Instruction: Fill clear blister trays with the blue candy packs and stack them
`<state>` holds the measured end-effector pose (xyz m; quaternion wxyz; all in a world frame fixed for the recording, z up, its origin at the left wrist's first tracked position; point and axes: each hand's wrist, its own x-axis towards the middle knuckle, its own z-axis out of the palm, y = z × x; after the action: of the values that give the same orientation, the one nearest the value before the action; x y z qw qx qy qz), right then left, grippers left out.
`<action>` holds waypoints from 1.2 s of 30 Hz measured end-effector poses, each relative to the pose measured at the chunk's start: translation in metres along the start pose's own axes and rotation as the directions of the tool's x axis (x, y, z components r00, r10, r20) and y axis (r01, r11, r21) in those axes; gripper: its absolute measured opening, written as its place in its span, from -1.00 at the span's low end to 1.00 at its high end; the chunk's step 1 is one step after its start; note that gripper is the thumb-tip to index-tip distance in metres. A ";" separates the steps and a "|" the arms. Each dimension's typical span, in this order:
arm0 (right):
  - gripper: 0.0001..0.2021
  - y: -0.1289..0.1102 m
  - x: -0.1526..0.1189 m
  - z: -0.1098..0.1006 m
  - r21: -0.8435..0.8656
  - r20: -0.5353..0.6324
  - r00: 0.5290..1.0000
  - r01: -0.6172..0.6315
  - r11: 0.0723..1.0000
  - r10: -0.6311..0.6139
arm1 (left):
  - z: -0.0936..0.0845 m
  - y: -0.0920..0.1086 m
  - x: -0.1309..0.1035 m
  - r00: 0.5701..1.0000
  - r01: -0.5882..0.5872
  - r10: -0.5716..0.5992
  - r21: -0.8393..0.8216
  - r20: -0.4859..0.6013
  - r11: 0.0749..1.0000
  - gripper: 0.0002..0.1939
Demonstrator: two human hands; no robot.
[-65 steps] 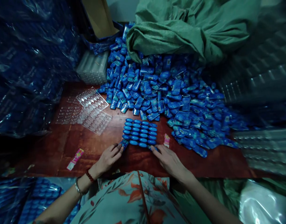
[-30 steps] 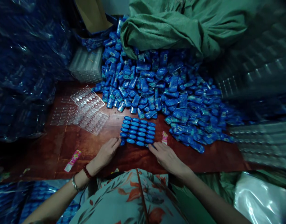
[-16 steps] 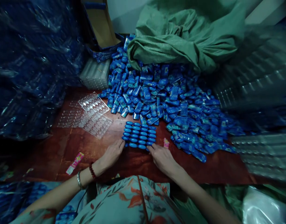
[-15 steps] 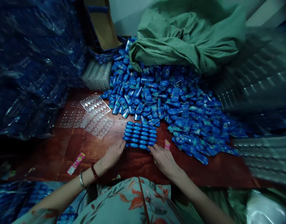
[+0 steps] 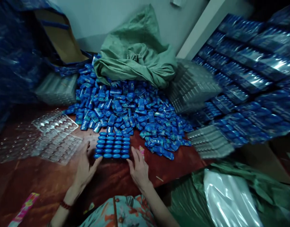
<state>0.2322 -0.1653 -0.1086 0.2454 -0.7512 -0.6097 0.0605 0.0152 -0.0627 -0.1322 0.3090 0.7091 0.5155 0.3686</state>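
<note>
In front of me on the reddish-brown table (image 5: 107,176) lies a block of small blue packs (image 5: 113,145), set in neat rows. My left hand (image 5: 84,167) is at the block's left front corner, thumb and fingers spread apart, the thumb tip close to or touching it. On the other side my right hand (image 5: 139,168) has its fingers apart, with the thumb near the right front corner. Neither hand grips anything. Behind the block spreads a big loose heap of blue packs (image 5: 126,107).
Clear plastic blister trays (image 5: 57,142) lie at left; stacked trays (image 5: 57,90) stand behind them. A green sack (image 5: 135,60) rests over the heap's back. To the right are more tray stacks (image 5: 208,142), wrapped blue packages (image 5: 249,72) and a shiny plastic bag (image 5: 230,198). A pink strip (image 5: 25,208) lies front left.
My view has turned to the right. Both hands have opened from the block's front corners, the left one spreading wide along its side. The block keeps its rows.
</note>
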 end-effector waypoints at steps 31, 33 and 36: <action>-0.66 -0.164 0.126 0.107 0.447 0.192 0.758 0.498 0.743 -0.623 | -0.101 -0.025 -0.155 0.760 0.365 -0.116 0.272 -0.640 0.890 -0.24; -0.46 -0.201 0.159 0.122 0.328 0.250 0.646 0.644 0.691 -0.721 | -0.100 -0.028 -0.156 0.884 0.188 0.109 0.559 -0.455 0.807 -0.20; -0.34 -0.243 0.188 0.145 0.239 0.416 0.535 0.716 0.656 -0.735 | -0.094 -0.030 -0.154 0.954 0.090 0.164 0.758 -0.253 0.646 -0.23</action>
<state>0.0071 0.0880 -0.0888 0.1041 -0.3857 -0.9046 0.1488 -0.1093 -0.1961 -0.1377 -0.1071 0.7192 0.6481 0.2262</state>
